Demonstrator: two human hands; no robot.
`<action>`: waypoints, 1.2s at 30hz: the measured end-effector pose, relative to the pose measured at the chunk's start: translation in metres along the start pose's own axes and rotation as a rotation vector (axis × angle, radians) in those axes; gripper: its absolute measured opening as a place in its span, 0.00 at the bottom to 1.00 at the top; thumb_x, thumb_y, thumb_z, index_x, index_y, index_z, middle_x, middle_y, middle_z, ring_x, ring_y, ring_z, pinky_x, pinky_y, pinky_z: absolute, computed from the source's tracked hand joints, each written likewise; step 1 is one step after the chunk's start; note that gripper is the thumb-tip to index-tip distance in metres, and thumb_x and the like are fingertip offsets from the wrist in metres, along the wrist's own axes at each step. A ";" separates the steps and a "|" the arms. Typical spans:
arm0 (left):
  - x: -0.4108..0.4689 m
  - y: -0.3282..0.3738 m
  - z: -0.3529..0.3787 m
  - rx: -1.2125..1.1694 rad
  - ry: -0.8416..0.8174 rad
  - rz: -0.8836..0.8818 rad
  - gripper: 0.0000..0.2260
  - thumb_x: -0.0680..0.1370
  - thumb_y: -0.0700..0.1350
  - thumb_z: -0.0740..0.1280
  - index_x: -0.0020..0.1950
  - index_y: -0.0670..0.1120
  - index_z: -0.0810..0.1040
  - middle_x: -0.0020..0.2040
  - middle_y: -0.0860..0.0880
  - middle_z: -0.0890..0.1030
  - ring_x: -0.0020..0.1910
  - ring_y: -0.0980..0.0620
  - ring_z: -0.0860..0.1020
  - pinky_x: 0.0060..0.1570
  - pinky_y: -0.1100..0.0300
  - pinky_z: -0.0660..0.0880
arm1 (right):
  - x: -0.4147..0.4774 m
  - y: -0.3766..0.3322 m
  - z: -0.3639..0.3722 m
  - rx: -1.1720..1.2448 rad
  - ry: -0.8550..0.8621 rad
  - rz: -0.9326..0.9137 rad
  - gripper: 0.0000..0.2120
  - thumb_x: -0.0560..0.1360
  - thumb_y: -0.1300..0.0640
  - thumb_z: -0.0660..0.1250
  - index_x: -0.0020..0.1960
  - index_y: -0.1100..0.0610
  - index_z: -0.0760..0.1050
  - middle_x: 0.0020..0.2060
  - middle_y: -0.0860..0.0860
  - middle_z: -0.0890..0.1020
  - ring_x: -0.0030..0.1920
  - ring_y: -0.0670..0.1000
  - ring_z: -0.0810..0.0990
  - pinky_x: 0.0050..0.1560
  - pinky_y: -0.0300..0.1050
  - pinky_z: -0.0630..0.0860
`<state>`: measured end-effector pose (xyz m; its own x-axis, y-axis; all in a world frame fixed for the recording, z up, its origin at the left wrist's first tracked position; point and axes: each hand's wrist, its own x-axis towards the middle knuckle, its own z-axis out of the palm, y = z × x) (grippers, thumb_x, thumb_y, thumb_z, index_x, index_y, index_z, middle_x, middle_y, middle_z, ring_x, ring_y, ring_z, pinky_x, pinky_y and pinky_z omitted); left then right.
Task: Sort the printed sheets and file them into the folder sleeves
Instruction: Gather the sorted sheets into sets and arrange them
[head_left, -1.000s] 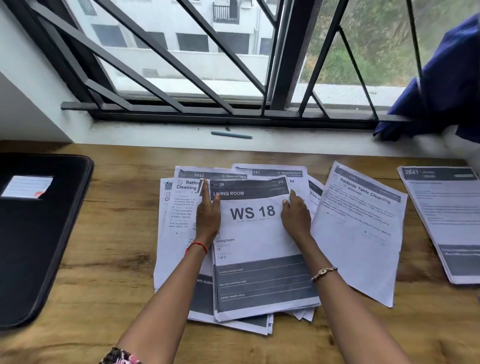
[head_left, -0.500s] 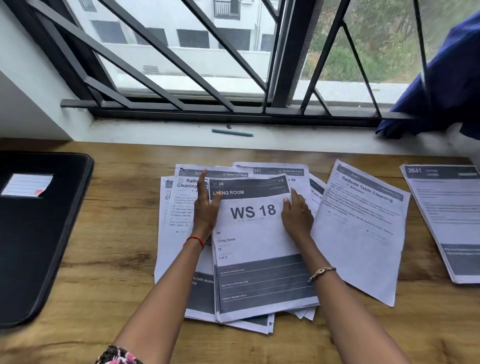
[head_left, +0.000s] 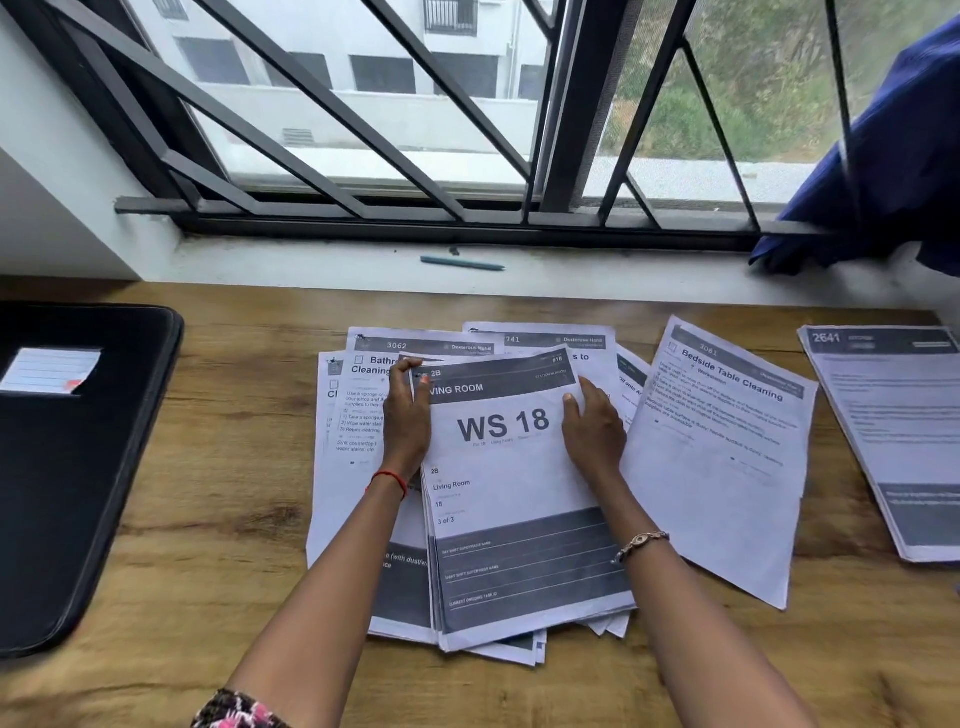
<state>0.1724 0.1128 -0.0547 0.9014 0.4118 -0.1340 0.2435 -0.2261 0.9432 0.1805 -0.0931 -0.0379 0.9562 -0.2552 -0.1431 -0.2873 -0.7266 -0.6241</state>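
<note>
A loose pile of printed sheets (head_left: 363, 415) lies on the wooden table (head_left: 218, 467) in front of me. On top is a thin stack headed "WS 18, Living Room" (head_left: 509, 488). My left hand (head_left: 410, 415) pinches that stack's upper left corner, thumb over the edge. My right hand (head_left: 595, 428) rests on its right edge with fingers curled onto the paper. A "Bedside Table Cleaning" sheet (head_left: 722, 457) lies fanned to the right. A closed black folder (head_left: 67, 493) with a small label sits at the left.
Another stack of sheets headed "2641" (head_left: 898, 436) lies at the table's right edge. A teal pen (head_left: 462, 263) rests on the white window sill. Blue cloth (head_left: 893, 171) hangs over the barred window frame at the upper right.
My left fingers have curled from lying flat beside the WS 18 stack to pinching its upper left corner. The stack has tilted slightly. My right hand has stayed on its right edge.
</note>
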 end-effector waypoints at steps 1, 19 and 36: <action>0.000 0.000 0.000 0.010 -0.003 0.001 0.10 0.82 0.44 0.57 0.63 0.45 0.68 0.53 0.39 0.79 0.50 0.41 0.78 0.38 0.62 0.69 | 0.000 0.001 0.001 0.021 0.011 0.002 0.20 0.80 0.55 0.57 0.71 0.57 0.66 0.67 0.55 0.73 0.65 0.57 0.72 0.61 0.47 0.69; -0.023 0.052 0.020 -0.249 -0.248 -0.038 0.14 0.82 0.43 0.57 0.68 0.45 0.67 0.56 0.55 0.75 0.58 0.60 0.73 0.53 0.69 0.71 | -0.005 0.030 -0.040 0.564 0.152 0.090 0.14 0.75 0.65 0.65 0.60 0.66 0.75 0.54 0.59 0.81 0.55 0.56 0.79 0.53 0.41 0.74; -0.071 0.083 0.115 -0.276 -0.483 0.045 0.07 0.82 0.39 0.56 0.58 0.47 0.66 0.49 0.44 0.76 0.43 0.47 0.77 0.43 0.52 0.77 | -0.039 0.113 -0.121 0.584 0.305 0.089 0.08 0.76 0.65 0.63 0.53 0.65 0.78 0.49 0.57 0.82 0.48 0.50 0.78 0.46 0.40 0.74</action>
<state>0.1701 -0.0370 -0.0018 0.9862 -0.0588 -0.1547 0.1567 0.0317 0.9871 0.1039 -0.2425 -0.0096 0.8471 -0.5297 -0.0428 -0.2049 -0.2514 -0.9460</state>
